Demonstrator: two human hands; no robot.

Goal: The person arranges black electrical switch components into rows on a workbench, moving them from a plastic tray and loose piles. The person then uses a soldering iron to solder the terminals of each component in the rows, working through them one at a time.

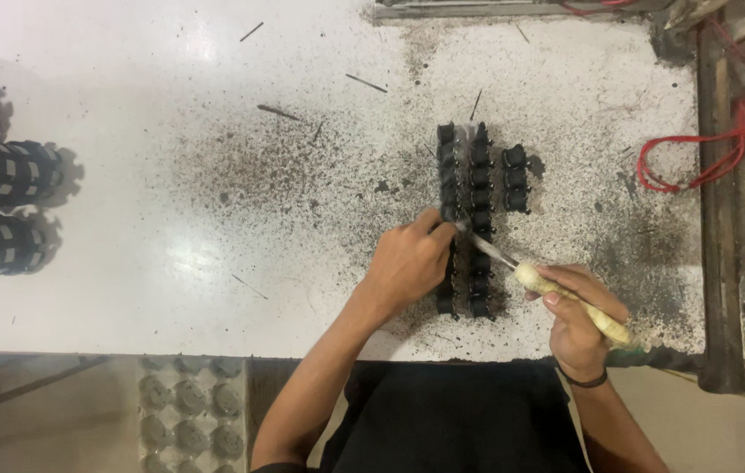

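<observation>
The person's left hand (409, 263) is pressed down on the near end of a row of small black parts (449, 210), fingers curled together over them, with the fingertips right where the tool's metal tip meets the row. The right hand (578, 320) is clamped around the pale, wrapped handle of a thin-bladed tool (556, 293), which slants up and left toward those fingers. The likeliest trouble is the blade slipping off a part and running into the left fingertips, since they sit touching or just beside its point; a push too hard could also knock the neighbouring rows (480, 219) out of line, as they lie side by side, touching, with a shorter third row (515, 178) just to the right. The bench (171, 219) is gritty with dark specks and thin slivers (365, 83), which may let loose parts skid. Stacks of black banded rings (14, 206) stand well apart at the left edge and do not interfere. A red wire (696, 158) loops near the bench's right rim, close to the tool arm's side but apart from it. A grey moulded tray (190, 407) sits below the front edge.
</observation>
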